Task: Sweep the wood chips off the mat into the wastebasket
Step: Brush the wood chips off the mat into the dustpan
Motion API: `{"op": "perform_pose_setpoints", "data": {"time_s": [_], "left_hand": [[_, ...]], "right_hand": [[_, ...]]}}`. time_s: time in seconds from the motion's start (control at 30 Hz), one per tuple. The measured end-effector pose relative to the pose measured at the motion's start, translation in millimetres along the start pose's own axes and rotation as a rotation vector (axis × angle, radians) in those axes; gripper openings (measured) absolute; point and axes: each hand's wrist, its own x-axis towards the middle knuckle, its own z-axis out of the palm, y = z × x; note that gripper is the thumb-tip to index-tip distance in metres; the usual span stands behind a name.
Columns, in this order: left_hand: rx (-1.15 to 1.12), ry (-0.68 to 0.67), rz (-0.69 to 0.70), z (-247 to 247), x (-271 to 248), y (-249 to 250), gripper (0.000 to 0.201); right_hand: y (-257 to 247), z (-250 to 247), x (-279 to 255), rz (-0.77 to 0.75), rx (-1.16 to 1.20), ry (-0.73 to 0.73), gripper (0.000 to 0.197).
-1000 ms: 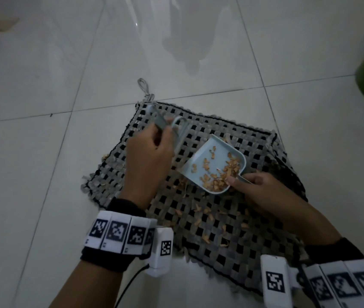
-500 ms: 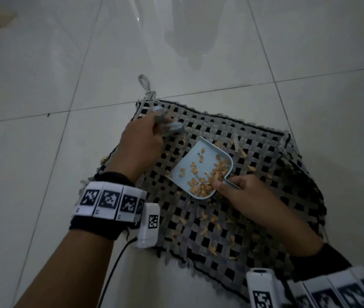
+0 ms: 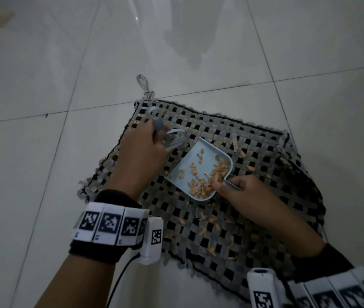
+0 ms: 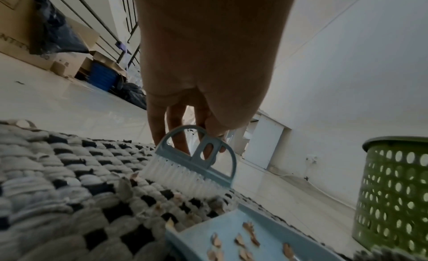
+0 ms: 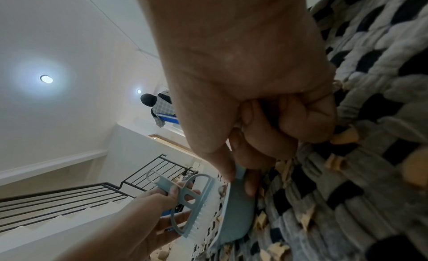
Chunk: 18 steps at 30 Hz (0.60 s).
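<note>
On the woven grey-and-black mat (image 3: 232, 230), light, loose tan wood chips (image 3: 207, 221) scatter easily, so the left hand (image 3: 141, 152) grips the blue brush (image 4: 197, 160) and the right hand (image 3: 245, 192) pinches the pale-blue plastic dustpan (image 3: 201, 161) by its handle.

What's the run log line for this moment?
left hand: grips brush | right hand: holds dustpan, chips inside | mat: chips remain

one woven mat (image 3: 254, 221). one hand brush (image 4: 197, 162). one blue dustpan (image 3: 201, 161). one green perforated wastebasket (image 4: 393, 191). wood chips (image 3: 207, 178): too many to count, a heap in the dustpan and loose ones scattered over the mat. two hands in view.
</note>
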Motion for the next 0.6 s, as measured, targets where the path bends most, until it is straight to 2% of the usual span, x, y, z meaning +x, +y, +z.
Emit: {"op": "perform_pose_setpoints", "data": {"time_s": [0.2, 0.37, 0.43, 0.6], "left_hand": [[-0.052, 0.166, -0.069, -5, 5, -2, 0.023], [0.066, 0.01, -0.017, 1, -2, 2, 0.024], [0.065, 0.001, -0.009, -4, -6, 4, 0.021], [-0.033, 0.166, -0.019, -5, -5, 15, 0.024]], "right_hand": [[-1, 0, -1, 0.013, -0.011, -0.013, 0.053], [-2, -1, -2, 0.013, -0.03, -0.02, 0.054], [-3, -2, -2, 0.008, -0.04, -0.024, 0.055], [-5, -2, -4, 0.002, -0.068, -0.014, 0.048]]}}
